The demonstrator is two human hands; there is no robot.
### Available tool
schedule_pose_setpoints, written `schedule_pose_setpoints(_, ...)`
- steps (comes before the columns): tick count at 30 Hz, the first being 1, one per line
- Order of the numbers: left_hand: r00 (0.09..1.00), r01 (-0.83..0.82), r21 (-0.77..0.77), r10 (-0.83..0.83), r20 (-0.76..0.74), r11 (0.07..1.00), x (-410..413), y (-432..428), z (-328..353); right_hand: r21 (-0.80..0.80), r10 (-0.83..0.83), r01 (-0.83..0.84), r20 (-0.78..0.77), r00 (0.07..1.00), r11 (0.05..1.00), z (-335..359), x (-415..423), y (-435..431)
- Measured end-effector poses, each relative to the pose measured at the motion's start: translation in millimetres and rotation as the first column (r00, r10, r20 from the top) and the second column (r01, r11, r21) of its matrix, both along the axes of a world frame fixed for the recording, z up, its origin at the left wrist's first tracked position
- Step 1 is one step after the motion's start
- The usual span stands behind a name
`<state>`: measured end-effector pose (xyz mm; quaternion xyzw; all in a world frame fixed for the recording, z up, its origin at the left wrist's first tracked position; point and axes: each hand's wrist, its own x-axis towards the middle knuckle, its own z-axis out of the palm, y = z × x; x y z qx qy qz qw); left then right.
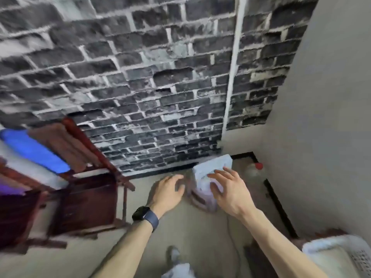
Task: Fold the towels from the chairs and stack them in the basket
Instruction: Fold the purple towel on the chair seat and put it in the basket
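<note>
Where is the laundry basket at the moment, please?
In the head view the white basket sits at the bottom right corner, on the floor beside the plain wall, below the right forearm.

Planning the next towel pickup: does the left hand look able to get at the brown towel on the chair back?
Probably yes: the left hand is empty, fingers spread, and nothing stands between it and the brown towel draped over the chair, though blur hides details.

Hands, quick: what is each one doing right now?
Left hand: open, fingers loosely curled, holding nothing.
Right hand: open, fingers spread, holding nothing; a blurred white box shows behind it.
</note>
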<state>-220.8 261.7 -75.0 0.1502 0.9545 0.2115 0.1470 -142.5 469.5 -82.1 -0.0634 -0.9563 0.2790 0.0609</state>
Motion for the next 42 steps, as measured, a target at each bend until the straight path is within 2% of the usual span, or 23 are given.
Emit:
schedule_pose_setpoints(3, 0.971, -0.224, 0.009, 0.224, -0.085, 0.975, -1.0, -97.2, 23.9, 0.011, 0.22, -0.219, -0.056, 0.974, 0.976, 20.9, -42.4, -68.4)
schedule_pose_setpoints(7, 0.85, -0.504, 0.03, 0.501, -0.164, 0.863, 18.7, -220.8, 42.2, 0.023, 0.426, -0.426, -0.082, 0.901, 0.905, 38.5, -85.8, -168.9)
schedule_pose_setpoints(13, 0.673, -0.724, 0.049, 0.72, -0.168, 0.688, 48.9, -388.6, 54.6, 0.024, 0.652, -0.653, -0.079, 0.754, 0.757, 53.8, -124.7, -331.1)
schedule_pose_setpoints(18, 0.567, -0.804, 0.098, 0.806, -0.172, 0.587, 54.5, -513.8, 56.0, 0.013, 0.736, -0.739, -0.099, 0.669, 0.674, 59.8, -151.0, -471.6)
schedule_pose_setpoints(23, 0.516, -0.837, 0.123, 0.844, -0.147, 0.533, 49.8, -617.0, 63.8, -0.002, 0.789, -0.797, -0.143, 0.598, 0.604, 68.7, -169.6, -597.0)
schedule_pose_setpoints(28, 0.477, -0.867, 0.088, 0.867, -0.141, 0.491, 28.5, -704.1, 54.4, -0.023, 0.853, -0.856, -0.063, 0.518, 0.517, 54.3, -196.7, -700.0)
schedule_pose_setpoints(32, 0.427, -0.897, 0.096, 0.902, -0.062, 0.432, -1.0, -770.6, 36.4, -0.016, 0.892, -0.892, 0.01, 0.452, 0.452, 38.1, -227.9, -778.0)
schedule_pose_setpoints(37, 0.431, -0.896, 0.087, 0.899, -0.077, 0.436, -60.8, -864.5, 22.8, -0.033, 0.9, -0.9, 0.035, 0.434, 0.435, 16.6, -291.9, -886.9)
schedule_pose_setpoints(42, 0.426, -0.896, 0.099, 0.901, -0.086, 0.433, -138.8, -958.9, 23.3, -0.036, 0.884, -0.884, 0.035, 0.465, 0.467, 13.0, -367.1, -994.1)
